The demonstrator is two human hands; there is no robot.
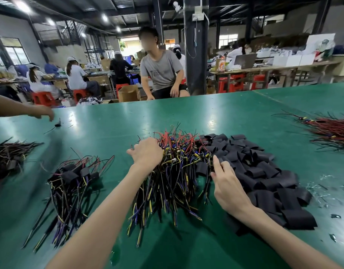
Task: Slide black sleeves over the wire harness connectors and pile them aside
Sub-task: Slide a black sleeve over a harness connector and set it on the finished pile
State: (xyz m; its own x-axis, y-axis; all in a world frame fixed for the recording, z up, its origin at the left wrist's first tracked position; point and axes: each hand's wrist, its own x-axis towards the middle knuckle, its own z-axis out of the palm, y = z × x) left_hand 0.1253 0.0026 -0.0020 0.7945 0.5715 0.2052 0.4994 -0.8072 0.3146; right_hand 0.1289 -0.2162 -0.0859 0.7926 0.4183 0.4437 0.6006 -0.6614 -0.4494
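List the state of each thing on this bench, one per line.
Bare harnesses, heaped, unsleeved.
Sleeves, loose heap, empty.
Sleeved harnesses, piled at left.
Left hand, on the bare harnesses, fingertips hidden.
Right hand, fingers resting on the sleeves.

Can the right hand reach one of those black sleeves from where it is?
Probably yes. The right hand lies at the left edge of the pile of black sleeves, its fingertips touching them, and nothing lies in between. The sleeves look loose.
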